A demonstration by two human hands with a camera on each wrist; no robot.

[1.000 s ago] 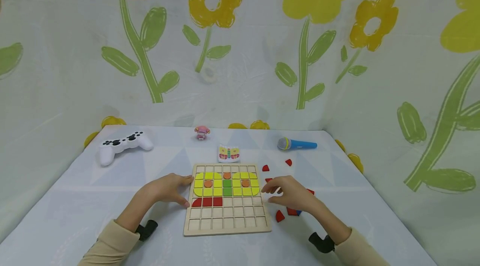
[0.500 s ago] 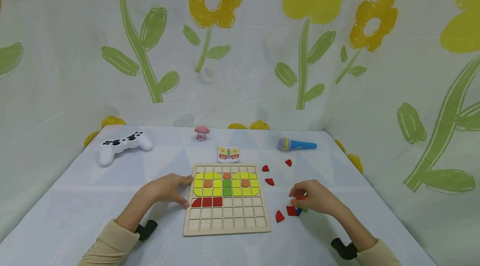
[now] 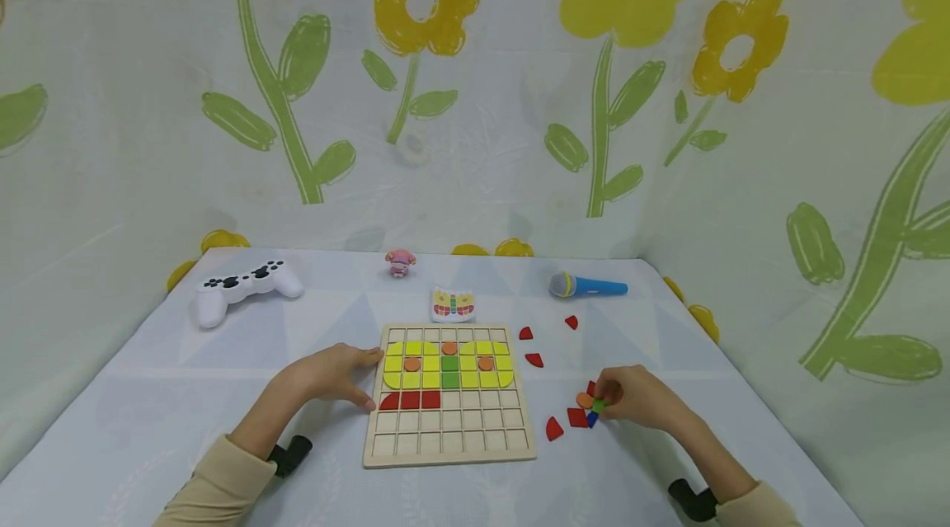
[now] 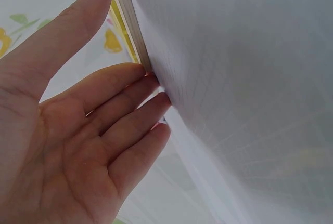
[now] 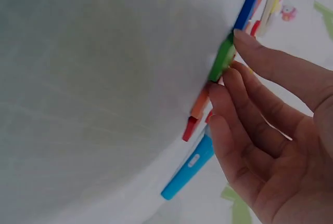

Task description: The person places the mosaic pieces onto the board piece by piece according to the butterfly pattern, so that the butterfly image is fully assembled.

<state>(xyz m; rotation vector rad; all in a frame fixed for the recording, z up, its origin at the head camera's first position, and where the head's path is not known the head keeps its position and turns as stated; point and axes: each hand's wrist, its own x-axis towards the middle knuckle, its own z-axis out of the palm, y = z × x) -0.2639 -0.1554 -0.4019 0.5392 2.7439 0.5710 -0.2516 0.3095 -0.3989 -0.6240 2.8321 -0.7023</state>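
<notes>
A wooden grid board (image 3: 482,442) lies in the middle of the table, filled in part with yellow, orange, green and red tiles. My left hand (image 3: 332,374) rests at its left side, thumb and fingers spread and touching the edge; the left wrist view shows the fingertips (image 4: 162,99) against it. To the right of the board, my right hand (image 3: 644,400) pinches a green tile (image 5: 223,58) between thumb and fingers, low at the tabletop. Around it lie a blue tile (image 3: 592,420), an orange round tile (image 3: 585,401) and a red square tile (image 3: 576,417).
Red quarter-round tiles lie right of the board, one (image 3: 553,429) near its front corner, another (image 3: 534,360) farther back. Behind stand a butterfly pattern card (image 3: 453,305) and a pink figurine (image 3: 400,263). A white game controller (image 3: 248,288) and a blue microphone (image 3: 590,286) flank them.
My right hand has moved from the board's right edge rightward to the loose tiles, and its fingers now close on the green tile. The left hand and board have stayed put.
</notes>
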